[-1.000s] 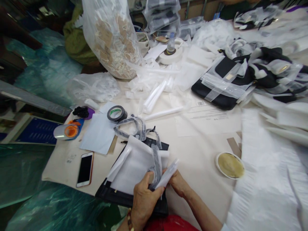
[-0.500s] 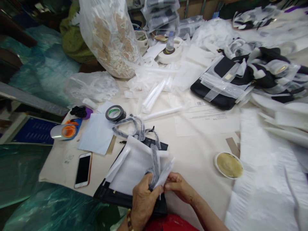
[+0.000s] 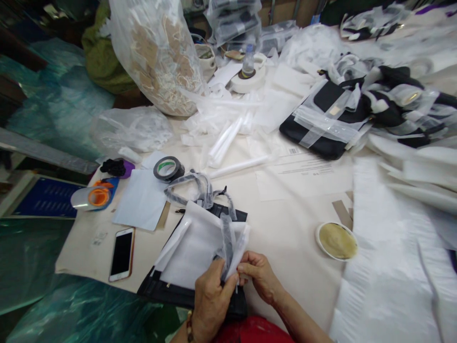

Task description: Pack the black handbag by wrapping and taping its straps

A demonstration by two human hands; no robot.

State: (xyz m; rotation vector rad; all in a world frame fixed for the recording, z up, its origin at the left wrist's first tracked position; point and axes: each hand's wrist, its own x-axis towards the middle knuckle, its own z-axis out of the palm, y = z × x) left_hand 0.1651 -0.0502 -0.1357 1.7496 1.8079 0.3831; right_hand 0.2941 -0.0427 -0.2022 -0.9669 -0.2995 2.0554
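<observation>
A black bag (image 3: 157, 287) lies at the table's front edge with a white foam sheet (image 3: 193, 247) spread over it. My left hand (image 3: 213, 290) is closed on the plastic-wrapped strap (image 3: 226, 238) and the folded side of the sheet. Pinched at that same folded edge is my right hand (image 3: 257, 275), its thumb and fingertips together close to my left thumb. More of the wrapped strap loops above the bag's top edge. The bag's lower right corner is partly hidden by my left hand.
Left of the bag lie a phone (image 3: 122, 255), white paper (image 3: 137, 200), black tape (image 3: 168, 169) and a tape dispenser (image 3: 97, 196). A tub of yellowish paste (image 3: 336, 241) stands right, beside stacked white sheets (image 3: 392, 267). Another black bag (image 3: 323, 119) lies behind.
The folded sheet edge has swung left and down toward the bag. My right hand has shifted slightly left with it. The whole view has drifted a little.
</observation>
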